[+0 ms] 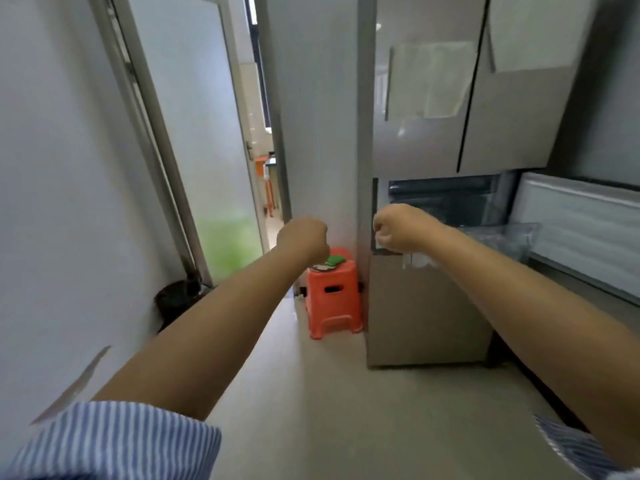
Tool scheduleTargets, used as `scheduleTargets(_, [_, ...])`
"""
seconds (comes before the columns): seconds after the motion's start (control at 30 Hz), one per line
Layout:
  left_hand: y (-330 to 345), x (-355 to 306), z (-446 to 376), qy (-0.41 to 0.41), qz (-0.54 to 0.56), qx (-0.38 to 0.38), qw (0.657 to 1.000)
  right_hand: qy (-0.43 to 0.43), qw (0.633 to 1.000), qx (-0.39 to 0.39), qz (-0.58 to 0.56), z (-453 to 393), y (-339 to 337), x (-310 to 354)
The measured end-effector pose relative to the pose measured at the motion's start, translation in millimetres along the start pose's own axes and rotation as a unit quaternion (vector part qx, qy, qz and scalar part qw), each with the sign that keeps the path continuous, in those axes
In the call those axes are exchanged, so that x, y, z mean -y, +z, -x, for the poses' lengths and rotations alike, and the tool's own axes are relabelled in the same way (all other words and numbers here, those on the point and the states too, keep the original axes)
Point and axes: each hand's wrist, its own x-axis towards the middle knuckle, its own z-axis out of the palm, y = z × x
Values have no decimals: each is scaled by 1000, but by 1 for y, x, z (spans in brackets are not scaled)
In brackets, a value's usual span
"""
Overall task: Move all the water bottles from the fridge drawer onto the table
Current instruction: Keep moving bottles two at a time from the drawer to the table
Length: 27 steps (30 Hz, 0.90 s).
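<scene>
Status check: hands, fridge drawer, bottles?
Left hand fisted, empty. Right hand curled at open fridge drawer; grip unclear. No bottles seen. Orange stool beside fridge.

Your fridge (426, 140) doors look like smooth, glossy, metal-toned panels, with matt paper sheets (427, 81) stuck on them. The pulled-out fridge drawer (498, 237) is clear plastic. Beside it stands an orange stool (332, 296) of shiny moulded plastic. Your rolled sleeves (117, 441) are striped woven cloth.

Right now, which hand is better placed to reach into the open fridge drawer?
Probably the right hand: it hangs in front of the open fridge drawer, while the left hand sits over by the orange stool.
</scene>
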Motion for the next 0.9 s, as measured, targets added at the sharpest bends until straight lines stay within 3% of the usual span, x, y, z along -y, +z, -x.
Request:
scheduleTargets(0.2, [23,-141,-100,62,35,-5,997,61,998,1,3,10,-8,-171])
scheduleTargets(0.4, [55,-216,-186,87,22,15,996,120,993,15,1,-10,-3,-300])
scheduleTargets(0.7, [125,-234,-334,86,53,90,991,158,986,57,-7,-102,61,-419])
scheduleTargets(0.9, [170,-208,-444,-4,103,158,982,160,983,92,-17,-192,93,-469])
